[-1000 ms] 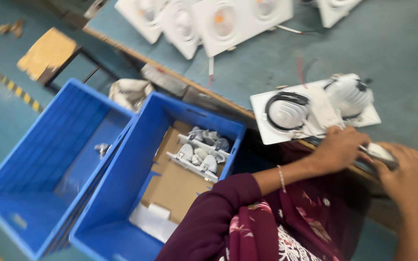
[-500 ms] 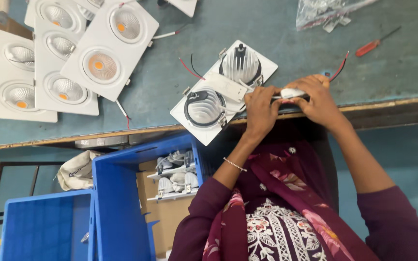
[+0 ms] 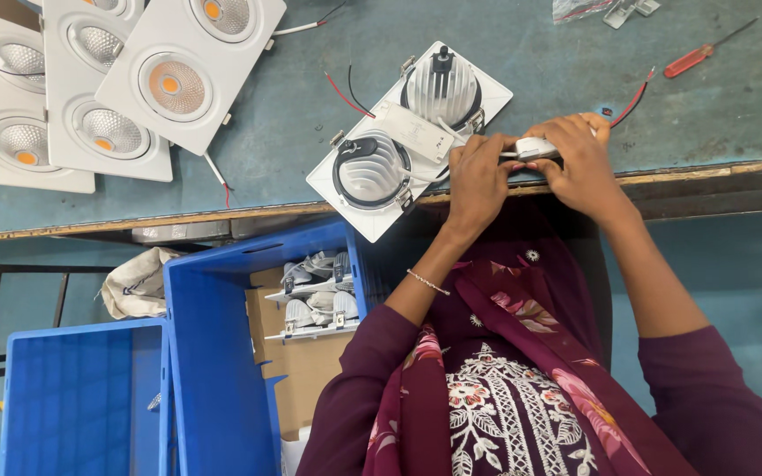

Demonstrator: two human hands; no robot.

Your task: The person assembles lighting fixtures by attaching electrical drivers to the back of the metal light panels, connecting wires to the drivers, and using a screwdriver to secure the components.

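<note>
Both hands meet at table (image 3: 310, 132) edge: left hand (image 3: 478, 176) and right hand (image 3: 586, 163) pinch a small white driver box (image 3: 535, 148) betw. fingertips, fingers curled tight round it, just right of the twin downlight fixture (image 3: 407, 132) lying face-down w/ heat sinks up. Red/black wires (image 3: 632, 97) run from the box area; red screwdriver (image 3: 694, 57) lies well apart at back right. Three face-up white fixtures (image 3: 90, 88) sit at left, blue crates (image 3: 213, 353) below the table

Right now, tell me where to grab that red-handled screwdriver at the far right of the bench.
Grip the red screwdriver by its red handle, coming straight down from above. It lies flat and slanted on the bench, clear of both hands, thin shaft pointing up and right. The handle is the thickest part, with bare surface on both sides for fingers.
</note>
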